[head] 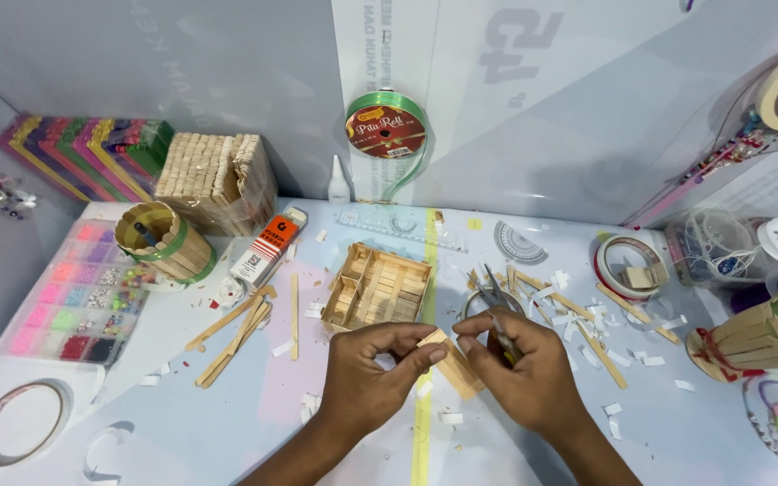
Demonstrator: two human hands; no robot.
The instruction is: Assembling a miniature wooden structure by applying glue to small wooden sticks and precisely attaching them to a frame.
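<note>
My left hand [373, 371] and my right hand [526, 369] meet over the table and both pinch a small piece of wooden stick [434, 339] between their fingertips. The right hand also grips a pair of metal pliers [495, 300], whose jaws point up and away from me. Below the hands lies a short bundle of glued sticks [459, 371]. Just beyond the hands stands a small open tray built of craft sticks [377, 287] with inner partitions.
Loose craft sticks [236, 328] lie at the left, cut offcuts and white scraps [587, 319] at the right. A bead organiser [83, 292], stick cup [162, 238], stick bundle [216, 180], green ribbon roll [387, 126], tape rolls [630, 265] and another stick holder [758, 337] ring the table.
</note>
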